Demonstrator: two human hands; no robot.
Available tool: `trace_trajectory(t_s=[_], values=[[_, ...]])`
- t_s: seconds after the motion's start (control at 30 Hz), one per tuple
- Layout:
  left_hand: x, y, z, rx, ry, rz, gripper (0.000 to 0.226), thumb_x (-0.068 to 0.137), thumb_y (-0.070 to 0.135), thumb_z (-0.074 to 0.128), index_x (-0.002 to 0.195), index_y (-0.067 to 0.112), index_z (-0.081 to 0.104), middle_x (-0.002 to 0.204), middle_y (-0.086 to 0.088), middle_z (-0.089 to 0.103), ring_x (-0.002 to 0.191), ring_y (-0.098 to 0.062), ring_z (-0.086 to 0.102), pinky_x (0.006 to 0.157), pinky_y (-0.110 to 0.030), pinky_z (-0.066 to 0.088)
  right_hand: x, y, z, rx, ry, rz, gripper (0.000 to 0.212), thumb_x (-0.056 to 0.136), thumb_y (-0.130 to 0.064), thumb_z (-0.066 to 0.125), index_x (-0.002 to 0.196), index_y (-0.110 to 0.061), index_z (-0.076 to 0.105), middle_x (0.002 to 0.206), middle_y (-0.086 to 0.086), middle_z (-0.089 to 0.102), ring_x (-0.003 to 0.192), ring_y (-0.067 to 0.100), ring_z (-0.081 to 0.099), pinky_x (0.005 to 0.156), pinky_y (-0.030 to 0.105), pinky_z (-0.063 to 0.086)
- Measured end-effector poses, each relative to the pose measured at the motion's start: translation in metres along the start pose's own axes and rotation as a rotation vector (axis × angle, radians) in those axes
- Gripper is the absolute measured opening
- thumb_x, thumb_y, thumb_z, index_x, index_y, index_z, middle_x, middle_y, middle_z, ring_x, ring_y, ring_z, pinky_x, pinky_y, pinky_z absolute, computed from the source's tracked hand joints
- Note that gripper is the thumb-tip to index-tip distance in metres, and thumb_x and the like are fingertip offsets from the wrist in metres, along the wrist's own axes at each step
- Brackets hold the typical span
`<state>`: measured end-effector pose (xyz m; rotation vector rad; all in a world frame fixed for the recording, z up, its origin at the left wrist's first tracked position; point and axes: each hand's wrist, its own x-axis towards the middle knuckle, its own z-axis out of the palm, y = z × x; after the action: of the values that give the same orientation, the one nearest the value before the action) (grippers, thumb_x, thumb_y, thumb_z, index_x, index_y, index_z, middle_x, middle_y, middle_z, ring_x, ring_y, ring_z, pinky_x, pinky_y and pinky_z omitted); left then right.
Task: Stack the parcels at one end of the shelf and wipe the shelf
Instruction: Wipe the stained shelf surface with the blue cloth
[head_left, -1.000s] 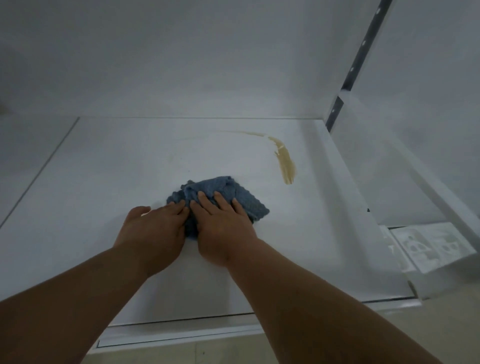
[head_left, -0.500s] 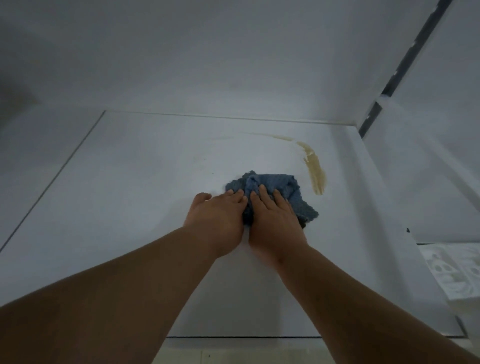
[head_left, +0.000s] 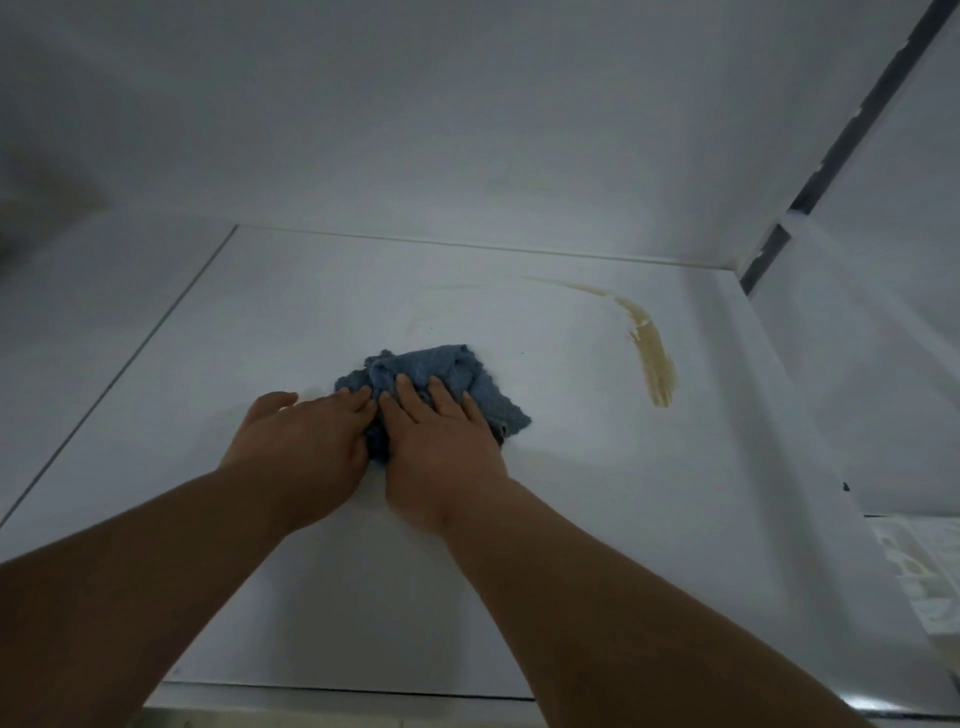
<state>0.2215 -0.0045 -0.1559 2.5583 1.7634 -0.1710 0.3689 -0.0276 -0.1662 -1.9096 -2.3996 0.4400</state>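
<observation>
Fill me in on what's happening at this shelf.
A person is wiping the white shelf with a crumpled blue cloth. Both hands press flat on it, the left hand on its left edge and the right hand over its middle. A yellowish-brown smear lies on the shelf to the right of the cloth, apart from it and not yet wiped. No parcels are in view.

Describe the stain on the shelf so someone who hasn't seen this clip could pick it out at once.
Start from the white shelf and go to its far right corner. A curved yellowish-brown smear runs from the back edge toward the front, right of the blue cloth under both hands. It is the only coloured streak on the white surface.
</observation>
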Motion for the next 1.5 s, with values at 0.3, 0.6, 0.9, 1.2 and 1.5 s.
trace_trajectory(t_s=[0.3, 0.6, 0.9, 1.2, 1.5], values=[[0.063, 0.028, -0.005, -0.019, 0.004, 0.032, 0.052, 0.097, 0.025, 0.034, 0.149, 0.026, 0.029, 0.155, 0.008, 0.03, 0.141, -0.016, 0.031, 0.112, -0.045, 0.027, 0.029, 0.048, -0.017, -0.02, -0.005, 0.115, 0.055, 0.104, -0.038, 0.021, 0.155, -0.032, 0.002, 0.162, -0.013, -0.008, 0.15, 0.012, -0.007, 0.122, 0.039, -0.004], [0.047, 0.027, -0.012, 0.087, 0.035, 0.169, 0.043, 0.098, 0.036, 0.029, 0.139, 0.035, 0.039, 0.138, 0.015, 0.05, 0.122, -0.011, 0.052, 0.086, -0.032, 0.031, 0.002, 0.03, -0.004, -0.022, 0.051, 0.14, 0.061, 0.102, -0.028, 0.029, 0.156, -0.025, 0.002, 0.163, -0.005, -0.004, 0.151, 0.022, -0.005, 0.123, 0.04, 0.003], [0.032, -0.013, -0.007, -0.014, 0.009, 0.012, 0.051, 0.101, 0.035, 0.026, 0.151, 0.038, 0.02, 0.157, 0.017, 0.024, 0.142, -0.005, 0.029, 0.117, -0.034, 0.017, 0.026, 0.005, -0.006, -0.008, 0.029, -0.002, 0.057, 0.103, -0.031, 0.028, 0.156, -0.027, 0.007, 0.163, -0.008, -0.001, 0.151, 0.019, -0.004, 0.122, 0.041, -0.003], [0.104, -0.001, -0.015, 0.019, 0.045, 0.013, 0.045, 0.099, 0.034, 0.031, 0.143, 0.034, 0.037, 0.138, 0.007, 0.052, 0.123, -0.017, 0.053, 0.101, -0.035, 0.038, 0.08, 0.045, -0.025, -0.022, 0.008, 0.062, 0.056, 0.104, -0.035, 0.024, 0.155, -0.028, 0.005, 0.163, -0.01, -0.004, 0.15, 0.016, -0.005, 0.122, 0.041, -0.002], [0.141, 0.03, -0.021, 0.06, 0.045, 0.025, 0.044, 0.099, 0.033, 0.03, 0.142, 0.034, 0.039, 0.144, 0.007, 0.047, 0.128, -0.019, 0.049, 0.101, -0.043, 0.037, 0.098, 0.077, -0.028, -0.036, 0.078, 0.164, 0.057, 0.1, -0.028, 0.027, 0.155, -0.023, 0.012, 0.164, 0.0, 0.005, 0.151, 0.024, 0.004, 0.122, 0.043, 0.008]])
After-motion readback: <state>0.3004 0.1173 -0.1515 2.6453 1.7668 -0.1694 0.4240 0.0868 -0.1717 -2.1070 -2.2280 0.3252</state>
